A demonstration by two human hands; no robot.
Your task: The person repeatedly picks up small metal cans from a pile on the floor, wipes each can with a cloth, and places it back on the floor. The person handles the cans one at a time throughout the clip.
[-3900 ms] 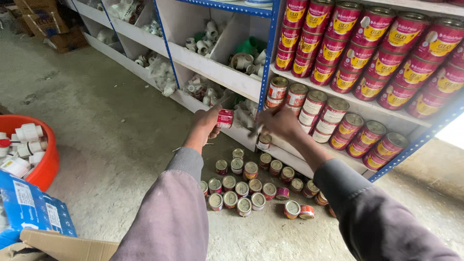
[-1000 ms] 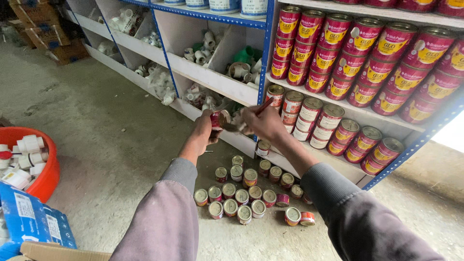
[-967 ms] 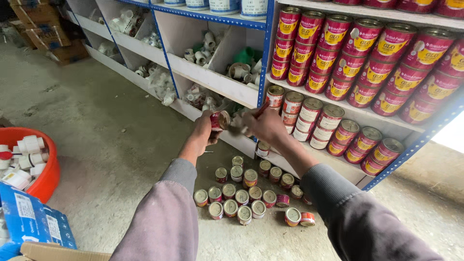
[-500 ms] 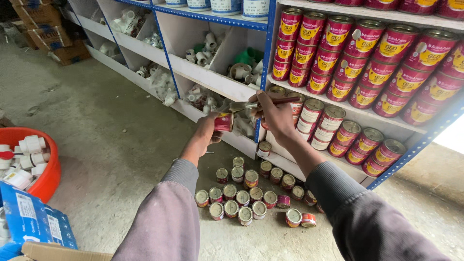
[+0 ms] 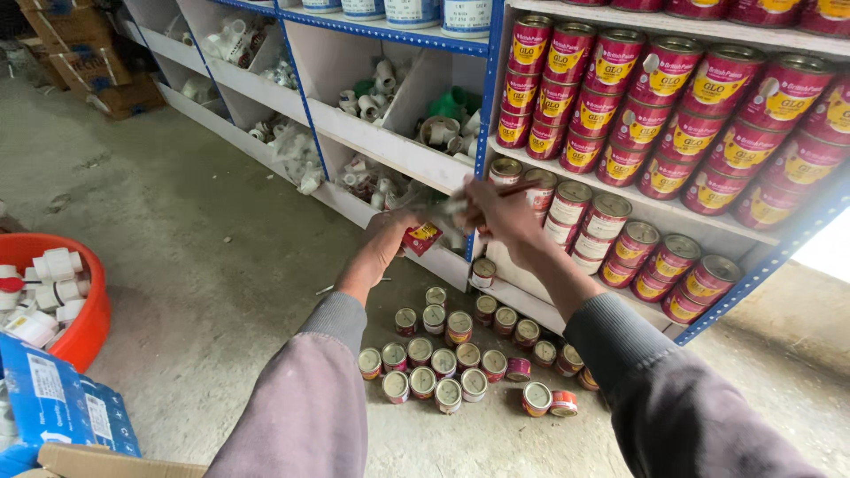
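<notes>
My left hand (image 5: 386, 237) grips a small red can with a yellow label (image 5: 421, 237), held out in front of the lower shelf edge. Just to its right, my right hand (image 5: 500, 215) hovers before the blue shelf post (image 5: 482, 133). Its fingertips are motion-blurred, and I cannot tell whether they hold anything. Below both hands, several small cans (image 5: 452, 354) stand in rows on the concrete floor, and two lie on their sides at the right end (image 5: 551, 401).
The blue-and-white shelving holds several stacked large red cans (image 5: 664, 80) on the right and white pipe fittings (image 5: 381, 88) on the left. An orange tub (image 5: 88, 310) of white fittings and a blue carton (image 5: 53, 398) sit at the left. Cardboard boxes (image 5: 84, 62) stand far back.
My right hand's fingers, spread toward the shelf half a second ago, have drawn in and blurred. My left hand has kept hold of the small red can and dipped slightly.
</notes>
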